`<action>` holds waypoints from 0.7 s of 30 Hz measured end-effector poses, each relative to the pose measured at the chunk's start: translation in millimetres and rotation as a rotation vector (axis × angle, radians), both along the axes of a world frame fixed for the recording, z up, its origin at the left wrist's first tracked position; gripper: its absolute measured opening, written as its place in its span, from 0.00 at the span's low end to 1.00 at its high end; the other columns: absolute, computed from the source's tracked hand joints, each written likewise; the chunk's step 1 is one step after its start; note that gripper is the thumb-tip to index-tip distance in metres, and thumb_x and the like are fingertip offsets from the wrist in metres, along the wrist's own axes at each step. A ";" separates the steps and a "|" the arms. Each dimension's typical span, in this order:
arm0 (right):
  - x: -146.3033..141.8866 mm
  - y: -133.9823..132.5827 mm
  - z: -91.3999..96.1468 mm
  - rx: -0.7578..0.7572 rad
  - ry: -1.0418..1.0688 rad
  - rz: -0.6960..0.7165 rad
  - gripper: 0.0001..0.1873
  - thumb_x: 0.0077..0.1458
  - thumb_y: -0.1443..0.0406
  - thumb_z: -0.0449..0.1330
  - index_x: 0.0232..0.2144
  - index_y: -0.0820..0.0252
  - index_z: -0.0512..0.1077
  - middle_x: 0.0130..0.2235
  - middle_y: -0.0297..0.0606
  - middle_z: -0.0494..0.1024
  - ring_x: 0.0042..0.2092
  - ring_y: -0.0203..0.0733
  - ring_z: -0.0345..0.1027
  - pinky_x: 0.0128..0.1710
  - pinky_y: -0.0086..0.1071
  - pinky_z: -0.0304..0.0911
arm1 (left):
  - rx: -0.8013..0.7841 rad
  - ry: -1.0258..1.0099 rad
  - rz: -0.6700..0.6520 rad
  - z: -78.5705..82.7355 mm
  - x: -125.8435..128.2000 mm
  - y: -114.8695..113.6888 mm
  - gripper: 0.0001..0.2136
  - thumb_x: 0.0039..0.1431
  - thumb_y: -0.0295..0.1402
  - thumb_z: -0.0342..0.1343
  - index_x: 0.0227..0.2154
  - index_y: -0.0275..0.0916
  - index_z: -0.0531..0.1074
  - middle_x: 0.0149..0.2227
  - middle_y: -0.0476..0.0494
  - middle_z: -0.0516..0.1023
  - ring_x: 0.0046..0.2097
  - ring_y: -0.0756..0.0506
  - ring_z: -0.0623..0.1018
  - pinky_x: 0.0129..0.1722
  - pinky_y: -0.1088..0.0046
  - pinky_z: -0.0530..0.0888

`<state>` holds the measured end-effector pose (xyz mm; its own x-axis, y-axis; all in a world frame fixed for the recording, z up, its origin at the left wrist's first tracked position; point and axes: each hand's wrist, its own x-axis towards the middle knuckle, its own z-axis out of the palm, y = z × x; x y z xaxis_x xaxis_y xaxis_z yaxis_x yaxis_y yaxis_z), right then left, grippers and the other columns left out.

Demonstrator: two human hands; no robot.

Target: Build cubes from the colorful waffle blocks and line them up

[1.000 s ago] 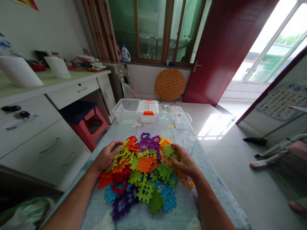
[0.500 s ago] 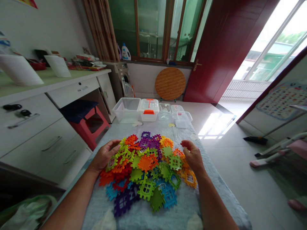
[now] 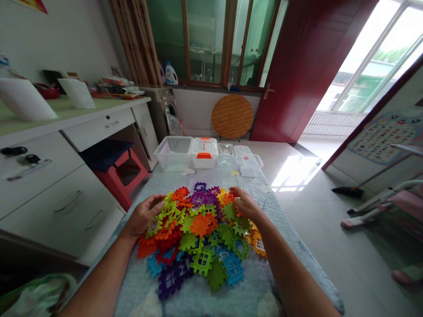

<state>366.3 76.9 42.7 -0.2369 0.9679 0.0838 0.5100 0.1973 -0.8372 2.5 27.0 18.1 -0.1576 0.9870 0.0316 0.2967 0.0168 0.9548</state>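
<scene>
Well, the left hand (image 3: pixel 143 215) stays open and holds nothing at the edge of the heap of bright plastic grid tiles (image 3: pixel 200 225) on a pale blue quilt (image 3: pixel 132 286), while the right hand (image 3: pixel 246 204) curls over the far side, and whether it pinches a tile is hard to tell.

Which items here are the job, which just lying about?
Job: left hand, right hand, colored interlocking plastic grid tiles.

Lying about: transparent plastic box, orange-latched box, red stool, washing machine, round wooden board.
</scene>
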 end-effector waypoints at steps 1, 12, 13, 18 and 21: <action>-0.9 0.1 3.4 -0.027 0.047 0.031 0.26 0.47 0.72 0.51 0.49 0.55 0.70 0.48 0.40 0.78 0.50 0.45 0.71 0.52 0.44 0.65 | 0.001 0.006 -0.002 0.1 -0.2 -0.1 0.30 0.45 0.56 0.61 0.43 0.37 0.74 0.46 0.40 0.80 0.49 0.37 0.78 0.49 0.63 0.74; 60.0 -7.5 15.7 -0.047 0.175 -0.055 0.20 0.47 0.67 0.54 0.44 0.59 0.70 0.40 0.41 0.80 0.41 0.42 0.74 0.44 0.40 0.68 | -0.020 -0.034 -0.044 -11.3 -8.9 2.9 0.29 0.47 0.54 0.61 0.45 0.36 0.73 0.46 0.40 0.79 0.47 0.38 0.78 0.46 0.63 0.76; 64.0 -9.7 14.2 -0.034 0.122 -0.081 0.19 0.47 0.67 0.54 0.44 0.59 0.70 0.40 0.41 0.80 0.40 0.42 0.74 0.43 0.40 0.67 | -0.017 -0.026 -0.028 -10.4 -8.0 2.9 0.30 0.45 0.55 0.62 0.45 0.36 0.73 0.45 0.40 0.80 0.46 0.37 0.79 0.46 0.63 0.76; 60.3 -17.4 5.9 0.024 -0.330 -0.064 0.17 0.46 0.68 0.55 0.40 0.61 0.74 0.36 0.41 0.78 0.36 0.42 0.70 0.38 0.34 0.63 | 0.017 0.007 0.041 -9.5 -6.7 3.9 0.33 0.41 0.57 0.63 0.45 0.36 0.75 0.44 0.40 0.80 0.47 0.36 0.78 0.44 0.63 0.77; 50.1 -17.4 0.4 0.023 -0.517 -0.037 0.13 0.45 0.68 0.57 0.36 0.63 0.76 0.35 0.41 0.77 0.36 0.41 0.67 0.36 0.32 0.58 | 0.024 0.003 0.032 -12.3 -9.1 4.7 0.32 0.42 0.55 0.64 0.45 0.36 0.75 0.45 0.39 0.80 0.48 0.36 0.78 0.45 0.63 0.76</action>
<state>416.4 59.5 43.1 -0.2184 0.9758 -0.0138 0.8627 0.1865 -0.4700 -6.6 31.6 5.8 -0.1885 0.9805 0.0553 0.2990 0.0037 0.9542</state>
